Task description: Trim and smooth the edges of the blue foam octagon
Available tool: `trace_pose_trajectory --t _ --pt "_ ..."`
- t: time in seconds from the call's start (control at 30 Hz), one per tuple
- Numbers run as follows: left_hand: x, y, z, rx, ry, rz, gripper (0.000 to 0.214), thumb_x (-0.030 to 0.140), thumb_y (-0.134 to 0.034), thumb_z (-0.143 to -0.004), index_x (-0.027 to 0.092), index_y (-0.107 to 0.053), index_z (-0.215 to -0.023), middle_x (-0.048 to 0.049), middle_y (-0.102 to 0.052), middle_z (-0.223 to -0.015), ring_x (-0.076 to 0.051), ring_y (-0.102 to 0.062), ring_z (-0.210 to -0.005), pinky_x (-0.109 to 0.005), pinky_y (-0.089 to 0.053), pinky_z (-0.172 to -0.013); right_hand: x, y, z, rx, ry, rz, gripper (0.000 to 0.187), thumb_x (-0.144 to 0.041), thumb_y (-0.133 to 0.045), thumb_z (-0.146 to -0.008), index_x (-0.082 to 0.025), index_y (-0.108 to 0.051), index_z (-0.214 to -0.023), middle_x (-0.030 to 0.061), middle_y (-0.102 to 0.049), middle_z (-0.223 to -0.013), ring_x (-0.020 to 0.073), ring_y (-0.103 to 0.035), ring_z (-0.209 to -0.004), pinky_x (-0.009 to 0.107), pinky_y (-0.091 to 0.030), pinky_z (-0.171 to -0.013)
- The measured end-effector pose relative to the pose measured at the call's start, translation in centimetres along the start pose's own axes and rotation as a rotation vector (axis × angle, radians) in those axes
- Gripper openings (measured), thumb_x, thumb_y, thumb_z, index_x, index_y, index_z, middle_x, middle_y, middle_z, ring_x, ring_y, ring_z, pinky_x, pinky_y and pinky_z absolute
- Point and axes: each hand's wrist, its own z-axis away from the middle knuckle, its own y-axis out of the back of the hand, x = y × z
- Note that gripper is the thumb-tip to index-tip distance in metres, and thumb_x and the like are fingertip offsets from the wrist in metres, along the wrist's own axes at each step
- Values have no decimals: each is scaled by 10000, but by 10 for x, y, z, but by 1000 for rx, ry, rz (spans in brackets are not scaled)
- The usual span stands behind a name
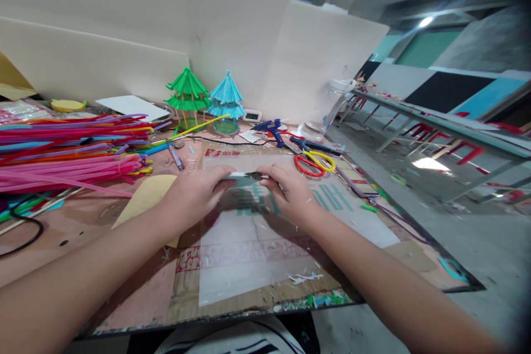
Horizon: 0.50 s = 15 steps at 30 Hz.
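Both my hands meet over a flattened cardboard sheet (249, 271) on the table. My left hand (197, 193) is curled, its fingers closed round the left end of a thin white stick (239, 175). My right hand (290, 191) is also closed, pinching a small dark tool (255, 176) against the same stick; I cannot make out what kind of tool it is. White shavings (305, 276) lie scattered on the cardboard in front of me.
A big pile of coloured pipe cleaners (70, 149) fills the left. A green model pavilion (188, 94) and a blue one (227, 99) stand at the back. A blue glue gun (271, 130), red and yellow scissors (313, 163) lie behind my right hand. Table edge runs on the right.
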Motion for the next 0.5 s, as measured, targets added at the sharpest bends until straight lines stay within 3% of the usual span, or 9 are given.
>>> trace_pose_trajectory --t 0.17,0.5 --pt "-1 1 0 10 -12 40 256 258 -509 -950 244 -650 -1164 -26 -755 -1038 -226 -708 -879 -289 -442 -685 0 1 0 0 -16 -23 193 -253 -475 -984 -184 -635 -1066 64 -663 -868 192 -588 -797 306 -441 -702" --pt "0 1 1 4 -15 -35 277 265 -489 -954 246 -653 -1176 -42 -755 -1006 -225 -700 -812 -287 -419 -634 -1 0 -1 15 0 26 216 -263 -461 -991 -180 -648 -1059 74 -658 -856 197 -585 -789 306 -437 -684"
